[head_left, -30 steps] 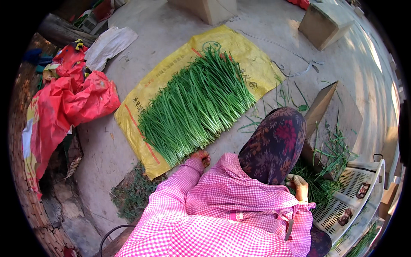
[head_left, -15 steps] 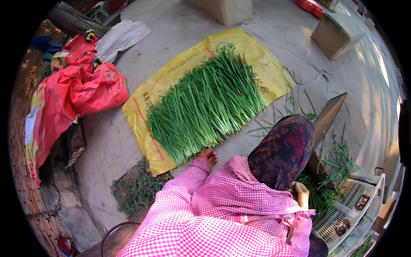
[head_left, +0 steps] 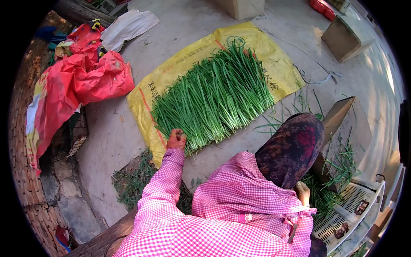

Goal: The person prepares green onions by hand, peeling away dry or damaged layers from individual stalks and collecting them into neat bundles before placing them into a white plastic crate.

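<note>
A broad bed of garlic chives (head_left: 214, 94), green leaves pointing away and pale stems toward me, lies on a yellow woven sack (head_left: 147, 96). At its near left end, my left hand (head_left: 176, 139) has its fingers curled in against the stems. Whatever is in them, if anything, is hidden. My right hand (head_left: 302, 191) is low beside my right knee, its back showing and its fingers mostly out of sight. Loose green leaves (head_left: 320, 199) lie just beyond it, next to a cream plastic crate (head_left: 349, 205).
A concrete block (head_left: 342, 132) with scattered leaves stands right of my knee; another block (head_left: 342, 40) is farther back. Red plastic sheeting (head_left: 92, 81) and a white sack (head_left: 128, 30) lie at the left. Weeds (head_left: 135, 180) grow near my left arm, above a log (head_left: 107, 235).
My left hand has moved left and away from me, from the near edge of the chives to their left end, and the arm is stretched out further. My right hand stays by the knee.
</note>
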`<state>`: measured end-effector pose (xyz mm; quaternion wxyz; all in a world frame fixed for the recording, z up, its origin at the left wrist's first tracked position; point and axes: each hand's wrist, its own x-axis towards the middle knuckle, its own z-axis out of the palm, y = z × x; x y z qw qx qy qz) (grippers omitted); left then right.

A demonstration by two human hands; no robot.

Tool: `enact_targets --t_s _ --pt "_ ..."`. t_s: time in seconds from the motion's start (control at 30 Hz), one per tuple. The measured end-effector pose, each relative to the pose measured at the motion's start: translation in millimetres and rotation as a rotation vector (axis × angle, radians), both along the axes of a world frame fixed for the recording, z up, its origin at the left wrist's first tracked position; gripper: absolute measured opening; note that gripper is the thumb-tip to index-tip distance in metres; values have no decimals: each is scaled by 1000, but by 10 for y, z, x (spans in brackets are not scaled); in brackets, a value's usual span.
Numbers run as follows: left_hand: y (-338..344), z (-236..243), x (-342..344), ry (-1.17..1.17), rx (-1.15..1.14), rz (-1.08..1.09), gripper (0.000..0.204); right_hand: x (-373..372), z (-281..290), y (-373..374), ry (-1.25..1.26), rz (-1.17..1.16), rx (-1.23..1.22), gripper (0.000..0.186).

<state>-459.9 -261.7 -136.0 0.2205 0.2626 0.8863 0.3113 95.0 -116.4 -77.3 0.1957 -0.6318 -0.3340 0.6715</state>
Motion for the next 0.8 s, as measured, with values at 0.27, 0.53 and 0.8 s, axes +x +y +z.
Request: enact_targets --t_s 0.27,0.53,0.8 --pt "610 197 496 212 -620 -296 60 -42 43 -32 15 -48 -14 27" --pt "142 -55 180 127 -542 -69 58 -118 107 -62 12 -83 -48 25" --pt "266 -185 89 97 -646 -127 63 -27 140 15 -9 4 31 26"
